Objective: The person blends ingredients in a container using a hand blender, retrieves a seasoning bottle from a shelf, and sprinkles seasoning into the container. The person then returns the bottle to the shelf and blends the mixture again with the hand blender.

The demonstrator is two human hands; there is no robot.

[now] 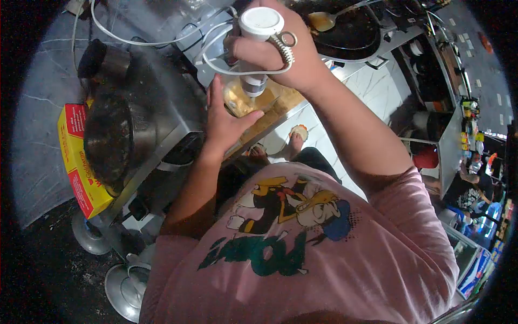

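Note:
In the head view my right hand [297, 51] is closed around a white hand blender [261, 22], held upright with its shaft pointing down. A white cord [237, 72] loops round it, and a small metal ring [290, 39] shows beside my fingers. Below the shaft is a clear plastic container [272, 97] with pale yellow chunks [236, 101] inside. My left hand [229, 124] curves round the container's near left side, thumb and forefinger against it. The blender's tip is hard to make out inside the container.
The container rests on a brown board [288, 100] on the counter. To the left stand a large dark pot [110, 143] and a yellow and red box [86, 173]. A black pan [350, 38] with a spoon [324, 20] lies at upper right. Another person [475, 186] is at far right.

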